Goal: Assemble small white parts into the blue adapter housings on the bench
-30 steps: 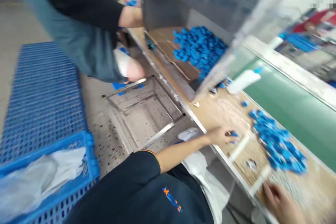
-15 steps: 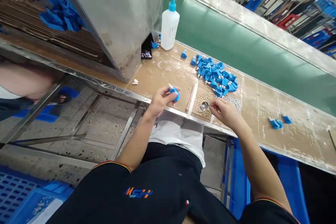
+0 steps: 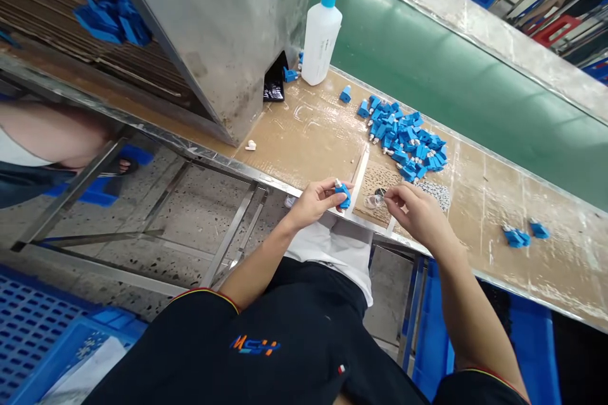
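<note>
My left hand (image 3: 318,201) pinches a small blue plastic part (image 3: 342,195) with a white tip pointing up, just above the bench's front edge. To its right, my right hand (image 3: 413,210) has thumb and forefinger pressed together; what they hold, if anything, is too small to make out. Beside those fingertips is a small clear round dish (image 3: 373,202) with something dark at its rim. Behind my right hand spreads a heap of similar blue parts (image 3: 403,136), many with white tips. Small pale grey pieces (image 3: 437,194) lie beyond my right wrist.
A white squeeze bottle (image 3: 320,44) with a blue nozzle stands at the back beside a metal machine housing (image 3: 213,31). White earbud-like piece (image 3: 251,145) lies near the front edge. A few blue parts (image 3: 517,235) sit farther right. Another person's leg (image 3: 57,133) shows at left.
My left hand has moved right with the blue part, closer to my right hand. My right hand stays by the clear dish. The whole view has shifted slightly.
</note>
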Motion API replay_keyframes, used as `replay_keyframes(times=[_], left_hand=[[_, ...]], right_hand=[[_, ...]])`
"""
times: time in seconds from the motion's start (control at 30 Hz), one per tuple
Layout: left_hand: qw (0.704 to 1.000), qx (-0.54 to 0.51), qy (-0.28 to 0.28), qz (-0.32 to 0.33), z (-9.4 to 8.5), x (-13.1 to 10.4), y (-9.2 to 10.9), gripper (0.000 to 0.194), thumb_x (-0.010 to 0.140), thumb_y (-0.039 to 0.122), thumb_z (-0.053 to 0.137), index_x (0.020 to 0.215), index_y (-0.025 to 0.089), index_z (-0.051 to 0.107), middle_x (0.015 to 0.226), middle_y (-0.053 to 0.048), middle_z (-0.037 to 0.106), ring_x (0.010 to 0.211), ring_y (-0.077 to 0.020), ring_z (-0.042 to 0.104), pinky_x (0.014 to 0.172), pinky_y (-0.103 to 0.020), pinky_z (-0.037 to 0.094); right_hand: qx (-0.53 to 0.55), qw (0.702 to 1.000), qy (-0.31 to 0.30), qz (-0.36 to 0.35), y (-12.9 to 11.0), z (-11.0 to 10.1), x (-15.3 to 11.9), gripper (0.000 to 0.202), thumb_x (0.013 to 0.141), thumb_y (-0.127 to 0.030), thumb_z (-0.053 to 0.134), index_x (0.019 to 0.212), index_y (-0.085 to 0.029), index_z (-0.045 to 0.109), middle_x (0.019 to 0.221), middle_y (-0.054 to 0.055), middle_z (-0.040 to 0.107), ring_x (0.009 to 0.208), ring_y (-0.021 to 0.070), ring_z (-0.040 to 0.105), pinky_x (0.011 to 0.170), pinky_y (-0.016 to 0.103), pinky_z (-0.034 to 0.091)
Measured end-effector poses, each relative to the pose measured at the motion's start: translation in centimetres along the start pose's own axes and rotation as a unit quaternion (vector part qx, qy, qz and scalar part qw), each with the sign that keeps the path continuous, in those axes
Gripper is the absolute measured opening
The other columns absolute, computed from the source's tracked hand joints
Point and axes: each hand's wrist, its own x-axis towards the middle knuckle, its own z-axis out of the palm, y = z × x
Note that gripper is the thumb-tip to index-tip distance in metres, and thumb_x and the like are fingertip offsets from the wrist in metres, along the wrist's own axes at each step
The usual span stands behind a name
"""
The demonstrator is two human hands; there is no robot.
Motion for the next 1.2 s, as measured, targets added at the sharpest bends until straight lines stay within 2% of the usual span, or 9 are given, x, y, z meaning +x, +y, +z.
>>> replay_keyframes(times=[0.07, 0.17, 0.33, 0.47, 0.63, 0.77, 0.97, 1.07, 1.2], left_hand=[[1.0, 0.012, -0.005, 0.026, 0.7, -0.1, 0.0, 0.049, 0.078, 0.057, 0.086, 0.099, 0.014, 0.077, 0.092, -0.005, 0.07, 0.075, -0.0123, 0.062, 0.066, -0.025, 0.055], [0.997, 0.029, -0.003, 0.073, 2.1, -0.4, -0.4, 0.043, 0.081, 0.055, 0.085, 0.099, 0.016, 0.075, 0.091, -0.003, 0.066, 0.077, -0.0121, 0.063, 0.067, -0.023, 0.054], [0.988, 0.044, 0.021, 0.149, 4.1, -0.5, -1.4, 0.043, 0.08, 0.052, 0.086, 0.1, 0.021, 0.064, 0.085, 0.001, 0.061, 0.074, -0.0101, 0.059, 0.065, -0.021, 0.05], [0.978, 0.076, 0.014, 0.195, 4.8, -0.2, -1.8, 0.039, 0.085, 0.049, 0.083, 0.096, 0.022, 0.057, 0.082, 0.003, 0.058, 0.071, -0.009, 0.057, 0.065, -0.02, 0.048], [0.973, 0.094, -0.011, 0.212, 5.3, 0.3, -2.3, 0.032, 0.091, 0.046, 0.079, 0.101, 0.024, 0.057, 0.083, 0.004, 0.058, 0.072, -0.0093, 0.056, 0.067, -0.022, 0.047], [0.966, 0.102, -0.018, 0.235, 5.5, 0.6, -2.6, 0.025, 0.093, 0.04, 0.078, 0.1, 0.024, 0.06, 0.083, 0.004, 0.057, 0.071, -0.009, 0.055, 0.065, -0.022, 0.046], [0.944, 0.184, -0.033, 0.271, 4.6, 0.7, -2.4, 0.015, 0.094, 0.034, 0.076, 0.096, 0.021, 0.068, 0.086, -0.001, 0.065, 0.078, -0.0118, 0.061, 0.067, -0.024, 0.049], [0.93, 0.231, -0.033, 0.285, 4.0, 0.4, -2.2, 0.015, 0.092, 0.034, 0.078, 0.097, 0.022, 0.07, 0.085, 0.0, 0.065, 0.077, -0.0114, 0.062, 0.068, -0.024, 0.05], [0.92, 0.249, -0.042, 0.3, 3.6, 0.1, -2.0, 0.016, 0.091, 0.033, 0.079, 0.103, 0.024, 0.072, 0.091, 0.0, 0.069, 0.08, -0.0115, 0.065, 0.071, -0.024, 0.052]], right_hand=[[0.048, 0.996, 0.077, 0.018, -1.7, -0.1, -0.5, 0.012, 0.101, -0.021, 0.056, 0.089, -0.024, 0.058, 0.079, 0.001, 0.065, 0.067, 0.0165, 0.06, 0.062, 0.029, 0.048], [0.118, 0.975, 0.179, 0.053, -4.7, 0.9, -1.1, 0.01, 0.099, -0.02, 0.06, 0.091, -0.024, 0.06, 0.089, 0.003, 0.071, 0.077, 0.0173, 0.067, 0.067, 0.03, 0.054], [0.246, 0.929, 0.254, 0.113, -7.3, 3.3, -1.3, 0.007, 0.1, -0.021, 0.062, 0.093, -0.024, 0.063, 0.1, 0.006, 0.073, 0.092, 0.0189, 0.071, 0.072, 0.03, 0.059], [0.284, 0.911, 0.27, 0.13, -7.1, 4.1, -1.4, 0.007, 0.1, -0.022, 0.062, 0.093, -0.023, 0.064, 0.096, 0.006, 0.071, 0.089, 0.0185, 0.07, 0.071, 0.03, 0.059], [0.302, 0.9, 0.286, 0.131, -6.3, 4.4, -2.0, 0.008, 0.1, -0.019, 0.062, 0.094, -0.024, 0.064, 0.094, 0.003, 0.07, 0.087, 0.0166, 0.07, 0.07, 0.027, 0.059], [0.274, 0.913, 0.276, 0.119, -5.7, 3.9, -2.2, 0.009, 0.098, -0.017, 0.063, 0.093, -0.024, 0.064, 0.093, 0.003, 0.07, 0.086, 0.017, 0.069, 0.069, 0.028, 0.058], [0.204, 0.954, 0.202, 0.087, -5.0, 2.3, -2.4, 0.013, 0.1, -0.014, 0.061, 0.092, -0.024, 0.063, 0.092, 0.003, 0.074, 0.083, 0.0174, 0.071, 0.07, 0.028, 0.056], [0.201, 0.956, 0.198, 0.083, -5.1, 2.4, -2.6, 0.013, 0.1, -0.015, 0.061, 0.092, -0.024, 0.064, 0.092, 0.003, 0.075, 0.084, 0.0178, 0.073, 0.071, 0.028, 0.057], [0.226, 0.944, 0.216, 0.109, -5.3, 3.4, -2.9, 0.014, 0.101, -0.02, 0.06, 0.09, -0.025, 0.067, 0.093, 0.004, 0.077, 0.087, 0.0197, 0.074, 0.075, 0.031, 0.059]])
